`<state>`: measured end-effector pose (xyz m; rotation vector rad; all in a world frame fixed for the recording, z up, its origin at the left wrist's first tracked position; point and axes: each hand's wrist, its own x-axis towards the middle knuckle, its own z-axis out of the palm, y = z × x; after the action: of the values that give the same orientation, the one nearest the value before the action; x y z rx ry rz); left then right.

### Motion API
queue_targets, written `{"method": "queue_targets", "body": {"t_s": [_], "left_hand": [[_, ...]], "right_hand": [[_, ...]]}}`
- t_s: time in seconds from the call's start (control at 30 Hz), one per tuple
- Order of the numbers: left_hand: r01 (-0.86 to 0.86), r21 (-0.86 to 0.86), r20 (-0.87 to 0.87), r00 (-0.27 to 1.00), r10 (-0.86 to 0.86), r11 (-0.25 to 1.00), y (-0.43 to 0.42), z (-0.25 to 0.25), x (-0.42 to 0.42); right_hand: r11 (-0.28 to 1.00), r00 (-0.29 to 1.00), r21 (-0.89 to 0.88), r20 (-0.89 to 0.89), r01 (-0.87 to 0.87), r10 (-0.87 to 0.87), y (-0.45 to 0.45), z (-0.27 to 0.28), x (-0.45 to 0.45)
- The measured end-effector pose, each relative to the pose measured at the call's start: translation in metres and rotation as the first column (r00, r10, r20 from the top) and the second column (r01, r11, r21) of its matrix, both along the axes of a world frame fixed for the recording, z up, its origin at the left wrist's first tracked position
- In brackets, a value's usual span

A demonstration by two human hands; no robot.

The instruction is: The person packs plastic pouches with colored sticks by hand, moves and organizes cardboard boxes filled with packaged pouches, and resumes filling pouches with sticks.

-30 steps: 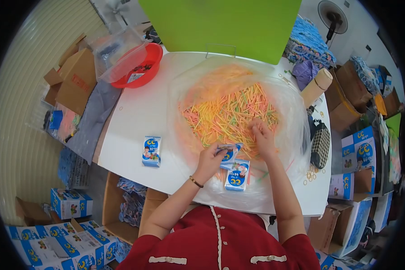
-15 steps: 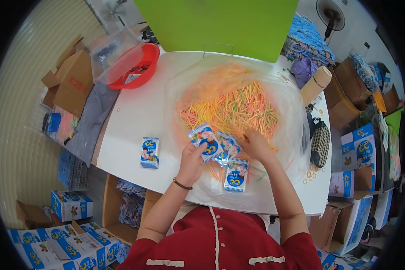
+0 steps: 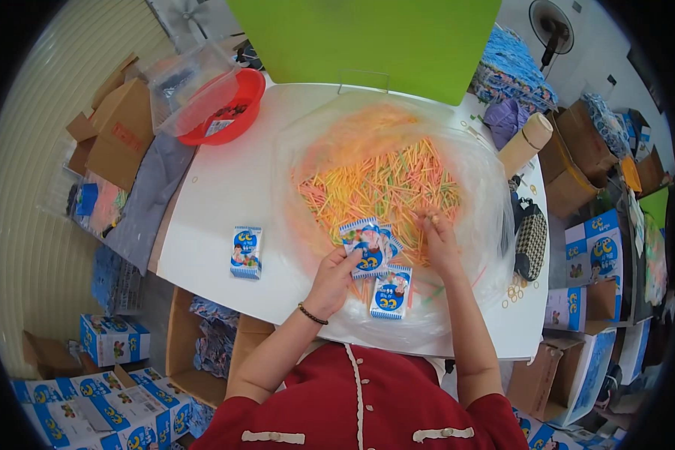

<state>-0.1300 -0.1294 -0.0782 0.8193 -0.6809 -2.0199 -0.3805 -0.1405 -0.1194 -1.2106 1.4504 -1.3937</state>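
My left hand (image 3: 333,283) is closed on a blue-and-white printed snack packet (image 3: 366,251), thumb on its front. Another packet shows partly behind it. Over the right part of a heap of thin pink, yellow and green sticks (image 3: 382,180), my right hand (image 3: 439,238) has its fingers curled and pinched; whatever is between them is too small to make out. The sticks lie in a large clear plastic bag (image 3: 480,187) spread open on the white table (image 3: 225,187). Just below my left hand's packet, one more packet (image 3: 390,292) rests on the bag's near edge. A separate packet (image 3: 245,253) lies to the left.
At the back left stands a red basin (image 3: 236,124) with a clear plastic tub (image 3: 187,94) leaning over it. A cream bottle (image 3: 526,142), a checked pouch (image 3: 531,240) and several rubber bands (image 3: 514,291) lie along the right side. Cartons (image 3: 116,341) surround the table.
My left hand has moved right with its packet, which now covers more of the other one. My right hand has shifted slightly right, with its fingers turned upward.
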Motion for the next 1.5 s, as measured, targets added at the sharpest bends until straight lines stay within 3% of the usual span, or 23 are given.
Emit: {"method": "queue_targets", "body": {"t_s": [0.03,0.1,0.2,0.3,0.4,0.5,0.57,0.6,0.7,0.8,0.9,1.0,1.07,1.1,1.2,1.3,1.4,1.5], "left_hand": [[-0.022,0.026,-0.041,0.999,0.023,0.999,-0.001,0.007,-0.002],[-0.039,0.043,-0.078,0.996,0.042,0.998,-0.003,0.010,-0.003],[-0.020,-0.008,-0.021,1.000,0.020,1.000,-0.004,0.006,-0.001],[-0.001,-0.091,0.110,0.994,0.011,0.996,-0.004,-0.002,0.001],[0.008,-0.135,0.154,0.988,0.014,0.991,-0.001,-0.013,0.004],[-0.014,-0.096,0.098,0.995,0.023,0.995,-0.001,-0.009,0.003],[-0.023,-0.019,0.043,0.999,0.024,1.000,0.002,0.000,0.003],[-0.024,0.017,0.014,1.000,0.024,1.000,0.001,0.003,0.003],[-0.013,0.102,-0.054,0.998,0.019,0.995,0.001,0.003,0.007],[0.037,0.095,-0.023,0.999,-0.035,0.995,0.002,-0.006,0.015],[0.046,0.018,0.070,0.996,-0.047,0.999,0.003,-0.012,0.015],[0.037,0.005,0.088,0.995,-0.037,0.999,0.005,-0.009,0.010],[0.049,0.063,0.010,0.999,-0.050,0.997,0.005,-0.004,0.002],[0.056,0.092,-0.029,0.998,-0.054,0.994,0.006,0.000,-0.001],[0.072,0.142,-0.113,0.992,-0.056,0.987,0.008,0.014,-0.001],[0.104,0.185,-0.098,0.991,-0.087,0.977,0.007,0.013,0.006],[0.144,0.160,-0.061,0.989,-0.136,0.977,0.006,0.001,0.008],[0.170,0.111,-0.037,0.985,-0.167,0.979,0.006,-0.001,0.006]], "right_hand": [[0.999,0.977,0.026,0.206,0.046,-0.051,-0.001,0.002,-0.003],[0.988,0.803,0.105,0.576,0.111,-0.151,-0.003,0.005,-0.009],[0.977,0.655,0.170,0.726,0.126,-0.210,-0.001,0.031,0.000],[0.971,0.671,0.175,0.702,0.160,-0.238,0.004,0.034,0.009],[0.988,0.661,0.069,0.737,0.137,-0.143,0.008,0.023,0.006],[0.995,0.792,-0.001,0.606,0.100,-0.079,0.014,0.050,0.020],[0.988,0.989,-0.076,0.080,0.132,-0.126,0.005,0.034,0.005],[0.984,0.967,-0.120,-0.204,0.133,-0.155,0.001,0.026,-0.003],[0.997,0.896,-0.059,-0.444,-0.044,0.013,0.006,0.022,-0.012],[0.987,0.988,-0.057,-0.030,0.152,-0.154,0.002,0.019,-0.013],[0.984,0.965,0.117,-0.239,0.138,-0.107,0.000,0.045,-0.022],[0.996,0.732,0.086,-0.680,0.023,0.042,-0.011,0.038,-0.008],[0.990,0.618,0.137,-0.777,-0.018,0.119,-0.022,0.026,-0.002],[0.986,0.556,0.165,-0.816,-0.036,0.157,-0.024,0.023,-0.001],[0.985,0.627,0.162,-0.763,-0.052,0.158,-0.023,0.038,-0.002],[0.996,0.574,-0.028,-0.819,-0.079,0.022,-0.021,0.020,-0.010],[0.991,0.505,0.068,-0.855,-0.114,0.117,-0.020,0.025,-0.001],[0.970,0.356,0.172,-0.907,-0.174,0.224,-0.029,0.012,-0.005]]}}
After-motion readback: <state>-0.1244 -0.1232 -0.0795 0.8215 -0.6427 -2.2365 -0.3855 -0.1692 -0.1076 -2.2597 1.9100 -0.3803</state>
